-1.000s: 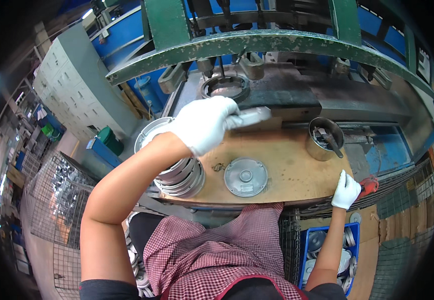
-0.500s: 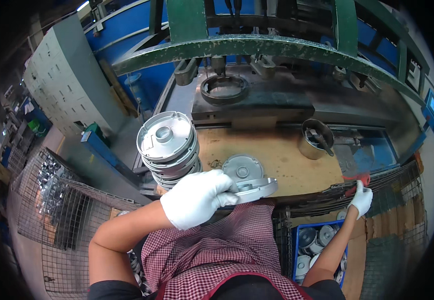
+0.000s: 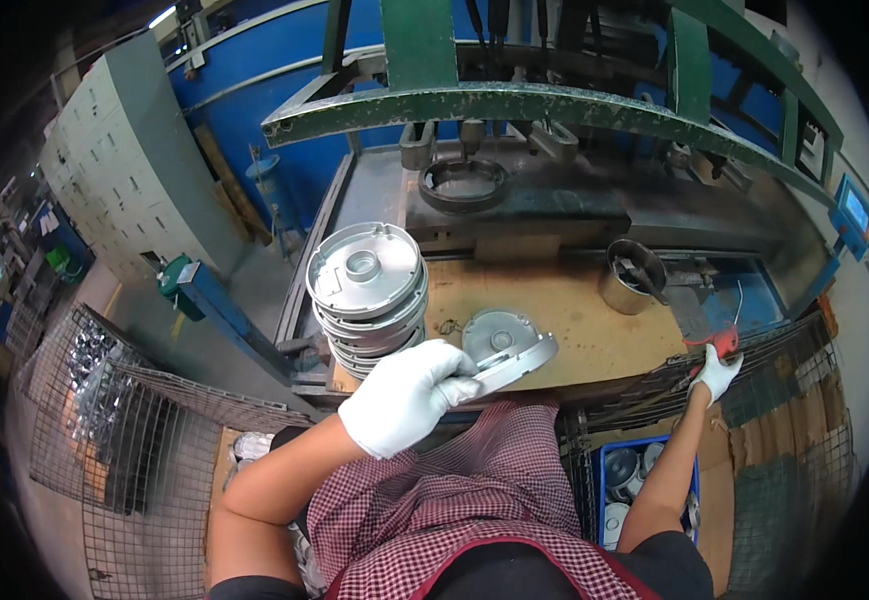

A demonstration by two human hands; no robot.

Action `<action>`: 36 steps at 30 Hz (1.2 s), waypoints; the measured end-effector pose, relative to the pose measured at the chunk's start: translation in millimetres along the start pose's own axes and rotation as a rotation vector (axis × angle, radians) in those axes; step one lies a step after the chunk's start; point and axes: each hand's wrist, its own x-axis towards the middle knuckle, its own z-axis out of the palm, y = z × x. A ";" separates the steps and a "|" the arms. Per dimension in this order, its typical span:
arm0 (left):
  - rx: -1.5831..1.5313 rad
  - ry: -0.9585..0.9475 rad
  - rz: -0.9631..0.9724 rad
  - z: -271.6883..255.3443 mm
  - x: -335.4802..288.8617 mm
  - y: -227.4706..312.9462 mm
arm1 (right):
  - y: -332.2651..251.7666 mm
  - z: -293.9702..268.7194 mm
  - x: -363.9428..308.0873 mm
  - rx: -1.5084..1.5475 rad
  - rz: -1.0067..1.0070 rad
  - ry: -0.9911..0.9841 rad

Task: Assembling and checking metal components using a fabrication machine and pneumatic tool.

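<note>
My left hand (image 3: 409, 398), in a white glove, pinches the edge of a round silver metal cover (image 3: 526, 366) and holds it tilted above the front edge of the wooden board (image 3: 574, 345). Behind it another round metal cover (image 3: 495, 328) lies flat on the board, partly hidden. Off to the right, my gloved right hand (image 3: 717, 378) is wrapped round a red air blow gun (image 3: 723, 341), whose thin nozzle points up and away. A tall stack of the same covers (image 3: 365, 270) stands left of the held one.
A metal pot (image 3: 622, 292) with a tool in it stands at the board's right. Behind lies a press bed with a dark ring (image 3: 464, 190), under a green frame (image 3: 554, 105). A blue crate (image 3: 606, 462) of metal parts sits below my right arm. Wire mesh cages (image 3: 144, 440) flank both sides.
My right hand has raised the blow gun slightly, and its nozzle now shows clearly. The held cover is tilted more steeply. The whole view has shifted a little.
</note>
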 end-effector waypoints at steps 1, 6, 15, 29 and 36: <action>-0.020 0.018 -0.001 0.5 -1.4 1.0 | -7.9 -0.2 2.8 0.020 0.058 -0.011; -0.113 -0.015 -0.080 1.5 -8.0 -3.1 | -101.7 19.1 -76.3 0.255 0.172 -0.579; -0.105 -0.021 -0.076 4.2 -8.0 1.0 | -214.9 86.6 -223.1 -0.776 -0.473 -0.919; -0.006 0.072 0.041 -18.7 28.9 19.2 | -119.8 21.0 -68.8 -0.425 -0.170 -0.318; 0.455 0.214 0.144 -14.9 110.2 5.1 | -77.0 -16.8 -27.2 -0.926 -0.084 -0.005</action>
